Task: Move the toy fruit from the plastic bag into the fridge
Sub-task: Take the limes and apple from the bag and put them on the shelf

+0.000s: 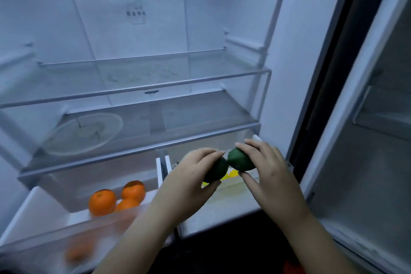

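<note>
The fridge stands open before me. My left hand (189, 176) grips a dark green toy fruit (216, 170), and my right hand (266, 171) grips a second green toy fruit (240, 160). The two fruits touch each other above the pulled-out right drawer (222, 213). Yellow toy fruit (230, 174) lies in that drawer, partly hidden behind my hands. In the pulled-out left drawer (40, 213) lie three orange toy fruits (102, 202). The plastic bag is out of view.
Two glass shelves (142, 90) sit above the drawers; the lower one bears a clear round plate (84, 133). The open fridge door (364, 118) with its bins stands at the right. A red object (293, 268) shows at the bottom edge.
</note>
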Tool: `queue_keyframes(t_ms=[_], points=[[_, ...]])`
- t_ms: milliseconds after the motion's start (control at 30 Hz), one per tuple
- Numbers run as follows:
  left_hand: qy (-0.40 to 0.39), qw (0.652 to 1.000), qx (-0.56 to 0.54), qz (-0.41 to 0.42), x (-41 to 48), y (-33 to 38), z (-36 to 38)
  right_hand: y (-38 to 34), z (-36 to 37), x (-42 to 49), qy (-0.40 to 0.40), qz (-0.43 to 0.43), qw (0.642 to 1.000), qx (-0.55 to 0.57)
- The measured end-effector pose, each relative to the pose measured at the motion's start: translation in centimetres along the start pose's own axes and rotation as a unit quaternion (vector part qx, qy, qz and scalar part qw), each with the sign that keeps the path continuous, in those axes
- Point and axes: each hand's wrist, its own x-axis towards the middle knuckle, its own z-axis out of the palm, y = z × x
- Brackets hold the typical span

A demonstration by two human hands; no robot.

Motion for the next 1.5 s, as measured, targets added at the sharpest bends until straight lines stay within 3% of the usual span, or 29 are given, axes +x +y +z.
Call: queue_keyframes(t_ms=[200, 500, 967, 1500], points=[[-0.027, 0.998, 0.007, 0.047, 6.8, -5.9, 1.6, 3.7, 2.5, 5.9, -0.001, 0.023, 0.999, -0.021], [-0.044, 0.997, 0.032, 0.052, 14.5, -12.4, 5.8, 10.1, 7.4, 13.2, -0.037, 0.095, 0.993, -0.068], [-0.086, 0.996, -0.013, -0.026, 21.1, -17.4, 10.9, 15.5, 12.5, 19.9, -0.116, 0.158, 0.973, -0.119], [-0.115, 0.989, 0.001, -0.091, 23.8, -20.0, 12.2, 16.8, 14.5, 21.8, -0.088, 0.179, 0.979, -0.045]])
